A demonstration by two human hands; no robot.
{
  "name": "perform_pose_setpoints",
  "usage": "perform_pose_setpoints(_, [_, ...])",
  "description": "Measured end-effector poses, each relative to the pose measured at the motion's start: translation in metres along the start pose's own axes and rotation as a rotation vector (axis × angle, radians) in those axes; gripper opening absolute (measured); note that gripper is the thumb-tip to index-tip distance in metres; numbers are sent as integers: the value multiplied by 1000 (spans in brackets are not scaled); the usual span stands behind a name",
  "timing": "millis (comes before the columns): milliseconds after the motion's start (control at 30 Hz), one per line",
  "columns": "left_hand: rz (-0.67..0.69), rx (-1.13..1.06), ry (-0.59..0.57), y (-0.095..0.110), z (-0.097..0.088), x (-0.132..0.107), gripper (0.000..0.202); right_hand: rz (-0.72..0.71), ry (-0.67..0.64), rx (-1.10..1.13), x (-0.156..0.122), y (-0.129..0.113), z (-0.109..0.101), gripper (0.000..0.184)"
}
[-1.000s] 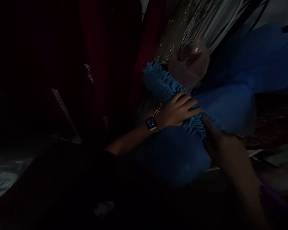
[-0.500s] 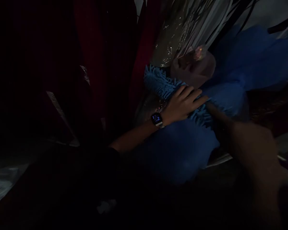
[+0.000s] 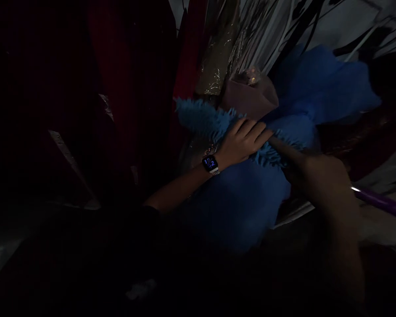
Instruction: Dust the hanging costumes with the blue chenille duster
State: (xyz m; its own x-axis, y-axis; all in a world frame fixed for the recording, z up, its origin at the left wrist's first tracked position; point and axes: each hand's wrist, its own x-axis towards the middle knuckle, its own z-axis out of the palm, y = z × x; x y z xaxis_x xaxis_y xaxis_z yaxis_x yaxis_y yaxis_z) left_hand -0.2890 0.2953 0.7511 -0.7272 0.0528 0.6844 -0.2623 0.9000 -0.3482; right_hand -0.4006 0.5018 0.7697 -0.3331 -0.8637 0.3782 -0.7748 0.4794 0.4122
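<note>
Steadying the mop [image 3: 201, 119] was advised: left hand [image 3: 242, 141] fingers were laid together across it; right hand [image 3: 312, 172] fingers were obscured.

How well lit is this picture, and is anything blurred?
Head view: very dim; only the upper right is lit, where the left hand grips the blue mop head; the watch face glows; the right hand is dark and smeared; left half nearly black.

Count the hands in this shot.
2. The left hand, watch on its wrist, lies on the blue mop head. The right hand, dim, touches the mop head's right end. The scene is very dark, so others may be hidden.
</note>
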Motion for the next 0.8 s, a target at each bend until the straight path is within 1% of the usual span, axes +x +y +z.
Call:
perform_pose_setpoints(67, [-17,25,56,-5,-2,14,62,79,41,49,6,-4,7,86])
perform_pose_setpoints(100, [-8,32,54,-8,-1,18,60,106,37,81,10,-9,13,87])
perform_pose_setpoints(167, [8,27,-7,-13,11,17,53,109,-3,150,17,-24,29,87])
perform_pose_setpoints(200, [5,19,-50,-13,21,9,52,93,-30,180,18,-33,39,85])
perform_pose_setpoints(267, [-18,-6,-117,-11,49,-18,50,56,-95,236,17,-54,65,81])
perform_pose_setpoints(333, [-43,-37,-147,-6,83,-55,49,19,-166,301,11,-76,97,80])
perform_pose_setpoints(433, [-53,-100,-213,2,134,-114,52,-22,-300,387,1,-116,148,86])
perform_pose_setpoints(500, [-60,-137,-298,5,163,-149,52,-34,-401,425,-4,-143,180,89])
perform_pose_setpoints(567, [-74,-164,-417,9,183,-178,51,-48,-501,462,-10,-169,205,90])
perform_pose_setpoints(633, [-86,-187,-554,14,194,-203,51,-72,-578,511,-18,-187,222,89])
perform_pose_setpoints(700, [-82,-203,-644,20,195,-222,50,-99,-626,571,-29,-195,233,84])
perform_pose_setpoints(733, [-74,-207,-655,23,192,-228,49,-110,-637,594,-34,-196,236,83])
perform_pose_setpoints(800, [-57,-199,-608,25,181,-234,46,-128,-619,624,-43,-192,240,84])
